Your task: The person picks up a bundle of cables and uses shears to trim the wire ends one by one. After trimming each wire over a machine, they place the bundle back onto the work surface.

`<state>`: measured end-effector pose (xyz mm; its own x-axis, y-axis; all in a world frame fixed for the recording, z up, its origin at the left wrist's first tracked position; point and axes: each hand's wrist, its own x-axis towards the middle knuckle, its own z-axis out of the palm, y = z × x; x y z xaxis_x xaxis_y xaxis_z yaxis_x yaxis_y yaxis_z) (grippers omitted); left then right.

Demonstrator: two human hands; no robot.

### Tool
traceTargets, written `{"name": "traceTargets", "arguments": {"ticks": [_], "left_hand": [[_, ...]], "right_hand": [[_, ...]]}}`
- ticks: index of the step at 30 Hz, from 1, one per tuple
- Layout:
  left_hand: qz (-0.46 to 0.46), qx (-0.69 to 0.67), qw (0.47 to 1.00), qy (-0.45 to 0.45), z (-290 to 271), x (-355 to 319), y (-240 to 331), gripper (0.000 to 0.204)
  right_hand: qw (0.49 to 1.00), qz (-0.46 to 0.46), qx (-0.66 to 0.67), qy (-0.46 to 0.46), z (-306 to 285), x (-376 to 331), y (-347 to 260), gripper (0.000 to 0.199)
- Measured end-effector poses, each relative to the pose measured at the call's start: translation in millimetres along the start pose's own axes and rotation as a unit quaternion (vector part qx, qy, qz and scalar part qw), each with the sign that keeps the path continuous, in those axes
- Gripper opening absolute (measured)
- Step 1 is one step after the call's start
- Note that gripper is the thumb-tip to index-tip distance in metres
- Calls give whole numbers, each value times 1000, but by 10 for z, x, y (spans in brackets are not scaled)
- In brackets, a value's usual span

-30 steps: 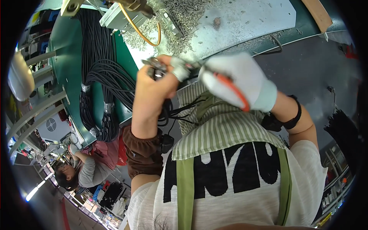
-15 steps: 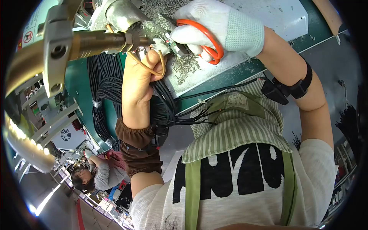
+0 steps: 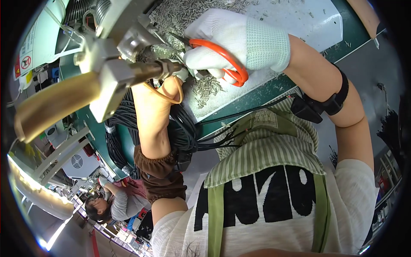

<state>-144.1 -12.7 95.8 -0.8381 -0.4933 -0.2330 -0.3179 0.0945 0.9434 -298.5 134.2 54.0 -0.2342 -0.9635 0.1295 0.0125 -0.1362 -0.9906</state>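
In its white knit glove, my right hand (image 3: pixel 227 38) is closed round scissors with orange handles (image 3: pixel 222 52). Their dark blades point left, over a heap of small silvery clippings (image 3: pixel 207 91). My bare left hand (image 3: pixel 152 105) is at the left tips of the clippings, fingers curled and pinched together, partly hidden behind a metal fixture (image 3: pixel 115 70). A thin tan loop (image 3: pixel 182 92) hangs round its fingers. What the fingertips hold cannot be made out. A small metallic piece (image 3: pixel 200 73) shows between both hands.
Bundled black cables (image 3: pixel 115 143) lie along the green table (image 3: pixel 252 88), and some strands hang over its front edge. More clippings cover a white sheet (image 3: pixel 308 19) at the back. A co-worker (image 3: pixel 124 201) sits at the lower left.
The metal fixture has shifted rightward and down in the picture, hiding more of my left hand. My right hand and the scissors sit slightly lower and further left. Both hands stay closed.
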Motion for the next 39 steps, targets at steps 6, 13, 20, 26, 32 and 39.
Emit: {"name": "traceTargets", "arguments": {"ticks": [6,13,20,26,32,39], "left_hand": [[-11,6,1000,-9,-8,-22,11,19],[-22,-30,998,-42,-83,31,-103,24],[-16,-193,980,41,-98,-287,-197,25],[-57,-419,897,-129,-242,-801,-227,41],[-69,-243,963,-98,-42,-1001,-44,49],[-46,-224,968,-102,-54,-1067,-160,36]], "right_hand": [[999,-6,6,-38,-11,12,62,13],[995,68,73,10,41,21,-12,23],[862,-309,-398,55,-11,-269,-34,20],[909,58,-393,125,338,-791,-459,24],[970,-47,-227,69,915,-370,-519,24],[990,40,-99,92,843,-557,-506,25]]}}
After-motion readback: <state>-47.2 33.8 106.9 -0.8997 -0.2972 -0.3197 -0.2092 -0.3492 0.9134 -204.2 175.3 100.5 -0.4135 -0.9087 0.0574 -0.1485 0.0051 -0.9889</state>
